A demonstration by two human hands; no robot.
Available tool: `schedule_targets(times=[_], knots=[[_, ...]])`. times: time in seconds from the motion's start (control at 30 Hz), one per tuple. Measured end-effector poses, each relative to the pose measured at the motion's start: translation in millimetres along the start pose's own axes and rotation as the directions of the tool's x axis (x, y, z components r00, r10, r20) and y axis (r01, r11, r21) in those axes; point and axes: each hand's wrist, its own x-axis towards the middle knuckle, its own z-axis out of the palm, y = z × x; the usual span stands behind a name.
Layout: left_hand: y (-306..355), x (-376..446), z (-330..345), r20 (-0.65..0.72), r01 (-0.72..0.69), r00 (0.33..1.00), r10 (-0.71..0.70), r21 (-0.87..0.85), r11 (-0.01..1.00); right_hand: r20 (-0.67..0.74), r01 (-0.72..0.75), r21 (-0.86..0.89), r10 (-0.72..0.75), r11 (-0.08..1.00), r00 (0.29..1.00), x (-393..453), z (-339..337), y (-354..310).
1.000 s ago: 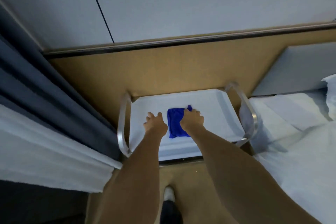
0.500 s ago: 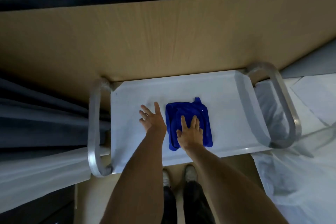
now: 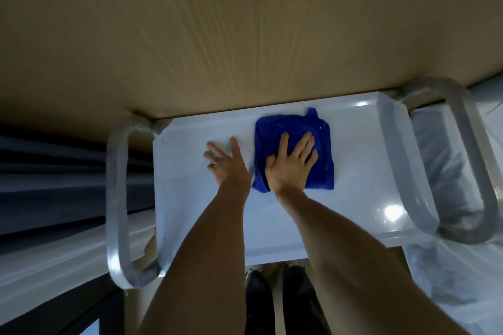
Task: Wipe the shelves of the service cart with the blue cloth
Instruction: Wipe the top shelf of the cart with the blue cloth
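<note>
Our right hand (image 3: 292,164) presses flat, fingers spread, on the folded blue microfibre cloth (image 3: 321,149), which lies right of centre on the white top shelf (image 3: 362,171) of the service cart. Our left hand (image 3: 227,162) rests open just beside it, grasping nothing. Bare shelf stretches mostly leftward.

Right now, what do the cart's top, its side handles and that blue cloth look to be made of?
The top shelf looks like smooth, glossy white-grey metal or plastic: it throws bright glints of light. The side handles look like brushed metal tube with a dull silver sheen; blur leaves that open. The blue cloth looks like soft, fuzzy microfibre, matte and rumpled under the right hand.
</note>
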Motion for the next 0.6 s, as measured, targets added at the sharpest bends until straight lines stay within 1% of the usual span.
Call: schedule_targets(times=[0.07,0.13,0.23,0.3,0.43,0.5,0.6], knots=[[1.0,2.8,4.1,-0.005,0.02,1.0,-0.02,-0.003,1.0,-0.015,-0.028,0.023,0.029,0.999,0.999,37.0,-6.5,-6.0],[3.1,5.6,5.6,-0.016,0.036,0.999,-0.036,-0.001,0.999,-0.037,-0.055,0.025,0.055,0.998,0.998,54.2,-5.2,-8.4],[7.0,8.0,7.2,-0.01,0.055,0.998,-0.055,0.005,0.998,-0.069,-0.05,0.021,0.052,0.999,0.996,51.9,1.1,-4.6],[7.2,7.5,5.2,-0.003,0.071,0.997,-0.071,-0.012,0.997,-0.064,-0.003,0.023,0.005,1.0,0.998,43.2,2.4,3.8],[5.9,-1.3,-4.0,0.018,0.06,0.998,-0.06,0.004,0.998,-0.102,0.064,0.039,-0.06,0.997,0.993,-9.5,4.3,41.3],[9.1,-5.9,-7.7,0.031,0.069,0.997,-0.07,0.024,0.997,-0.1,0.046,0.036,-0.042,0.998,0.994,-55.0,9.3,66.1],[37.1,-15.4,-16.2,0.025,0.149,0.989,-0.149,-0.001,0.989,-0.072,-0.019,0.021,0.02,1.0,0.997,-110.9,11.9,99.8]])
